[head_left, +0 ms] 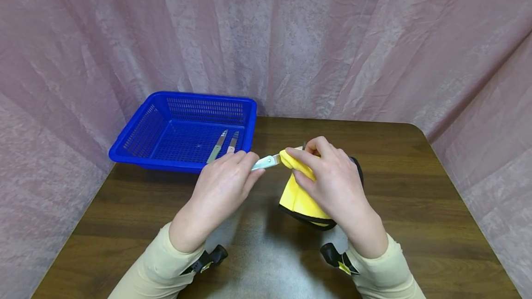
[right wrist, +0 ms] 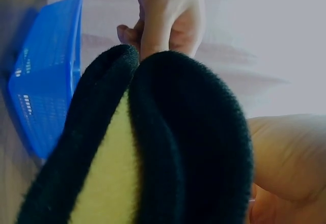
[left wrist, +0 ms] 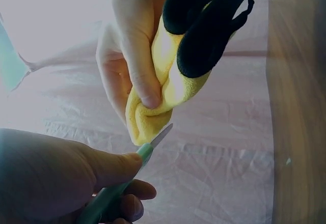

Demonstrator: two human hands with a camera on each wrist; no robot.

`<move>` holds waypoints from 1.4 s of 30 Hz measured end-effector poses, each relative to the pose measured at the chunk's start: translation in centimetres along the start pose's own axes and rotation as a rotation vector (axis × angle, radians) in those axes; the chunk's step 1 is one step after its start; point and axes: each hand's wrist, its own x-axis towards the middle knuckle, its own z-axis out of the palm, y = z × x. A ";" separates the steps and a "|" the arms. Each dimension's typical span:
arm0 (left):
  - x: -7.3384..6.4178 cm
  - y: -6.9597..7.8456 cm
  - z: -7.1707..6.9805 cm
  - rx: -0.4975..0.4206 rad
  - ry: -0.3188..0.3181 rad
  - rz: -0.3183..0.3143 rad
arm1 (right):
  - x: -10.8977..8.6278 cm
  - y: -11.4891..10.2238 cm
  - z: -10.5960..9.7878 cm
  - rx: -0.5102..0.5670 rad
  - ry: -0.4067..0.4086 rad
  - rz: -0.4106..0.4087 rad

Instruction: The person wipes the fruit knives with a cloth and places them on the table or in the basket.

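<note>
My left hand (head_left: 226, 181) grips a small knife by its pale green handle (head_left: 266, 162), above the table. My right hand (head_left: 332, 176) pinches a folded yellow cloth (head_left: 300, 197) with black edging round the knife's blade. Part of the blade (left wrist: 163, 135) shows beside the cloth in the left wrist view. Loose folds of the cloth hang below my right hand. The cloth's black edging (right wrist: 191, 127) fills much of the right wrist view and hides the knife there.
A blue plastic basket (head_left: 183, 167) stands at the back left of the wooden table (head_left: 399, 188). Inside lie a green-handled knife (head_left: 217, 146) and a pale-handled knife (head_left: 233, 142), side by side. A pink curtain (head_left: 291, 40) hangs behind the table.
</note>
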 end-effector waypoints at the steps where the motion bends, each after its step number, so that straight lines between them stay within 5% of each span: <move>1: 0.0 0.0 0.0 0.000 0.001 0.002 | 0.0 -0.1 0.1 0.001 -0.001 -0.009; 11: -0.1 0.0 0.2 -0.002 -0.004 0.008 | 0.0 -0.5 0.4 0.009 -0.009 -0.072; 42: 0.0 0.1 0.1 0.009 -0.007 0.015 | 0.1 0.2 0.6 -0.006 -0.022 -0.066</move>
